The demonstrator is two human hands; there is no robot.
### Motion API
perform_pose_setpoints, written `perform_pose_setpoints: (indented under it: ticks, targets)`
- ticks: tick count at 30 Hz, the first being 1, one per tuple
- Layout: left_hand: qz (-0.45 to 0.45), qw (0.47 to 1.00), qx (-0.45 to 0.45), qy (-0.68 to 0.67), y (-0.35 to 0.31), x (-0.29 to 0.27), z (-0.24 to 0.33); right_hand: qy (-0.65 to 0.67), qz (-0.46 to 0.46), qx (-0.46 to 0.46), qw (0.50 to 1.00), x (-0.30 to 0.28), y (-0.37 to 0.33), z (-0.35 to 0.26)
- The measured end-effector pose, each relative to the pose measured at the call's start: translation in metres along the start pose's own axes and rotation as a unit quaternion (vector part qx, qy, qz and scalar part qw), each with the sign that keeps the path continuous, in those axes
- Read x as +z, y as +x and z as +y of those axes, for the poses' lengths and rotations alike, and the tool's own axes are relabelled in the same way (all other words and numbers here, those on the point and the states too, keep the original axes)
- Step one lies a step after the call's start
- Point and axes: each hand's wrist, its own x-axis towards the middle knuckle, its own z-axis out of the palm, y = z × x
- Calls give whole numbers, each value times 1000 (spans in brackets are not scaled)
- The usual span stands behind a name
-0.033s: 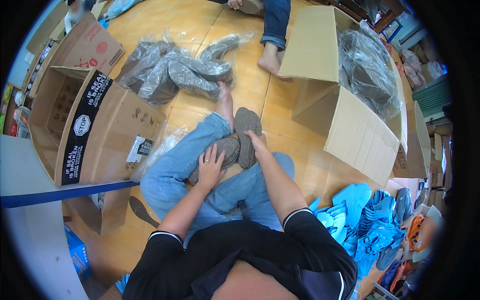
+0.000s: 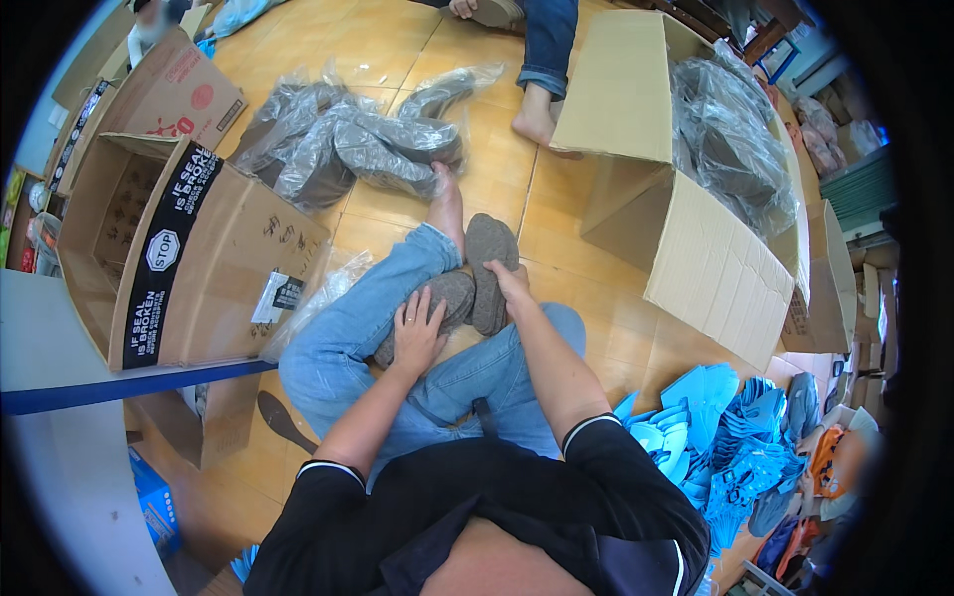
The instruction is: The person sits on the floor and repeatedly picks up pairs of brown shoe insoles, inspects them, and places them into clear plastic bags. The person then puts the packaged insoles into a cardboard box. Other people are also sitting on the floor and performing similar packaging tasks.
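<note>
I sit on the floor with my legs folded, and two grey-brown slippers lie between them. The upright one on the right, a sole-shaped slipper (image 2: 491, 248), is gripped at its right edge by my right hand (image 2: 511, 286), thumb on top and the other fingers mostly hidden. Beside it, the second slipper (image 2: 452, 295) lies tilted by my left shin. My left hand (image 2: 419, 330) rests on that one with its fingers spread flat. Part of it is covered by this hand.
Plastic-wrapped slippers (image 2: 348, 139) lie ahead. An open carton (image 2: 616, 99) with more bagged ones stands at right, a taped carton (image 2: 219, 238) at left. Blue flat pieces (image 2: 735, 437) are piled near my right elbow; a dark sole (image 2: 283, 422) lies left. Another person's bare foot (image 2: 537, 121) is ahead.
</note>
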Motion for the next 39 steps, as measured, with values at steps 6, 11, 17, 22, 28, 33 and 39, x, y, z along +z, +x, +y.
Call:
perform_pose_setpoints:
  ticks: [6, 11, 17, 22, 28, 33, 39]
  targets:
    - [60, 998, -2, 8, -4, 32, -14, -25, -22, -10, 999, 0, -15, -14]
    - [61, 998, -8, 23, 4, 29, -16, -25, 111, -118, 986, -10, -37, -49]
    - [34, 996, -33, -72, 4, -2, -8, 244, -30, -112, 963, -50, -82, -89]
    - [43, 951, -146, -270, 9, -44, 7, 269, -123, -126, 947, -45, -135, -130]
    - [172, 503, -96, -842, 30, -130, 48, 70, -264, -239, 932, 1, -213, -164]
    - [256, 393, -121, -875, 35, -197, 67, -66, -288, -433, 852, 44, -254, -151]
    - [364, 331, -37, -870, 36, -252, 58, 180, -131, -282, 933, 44, -275, -161]
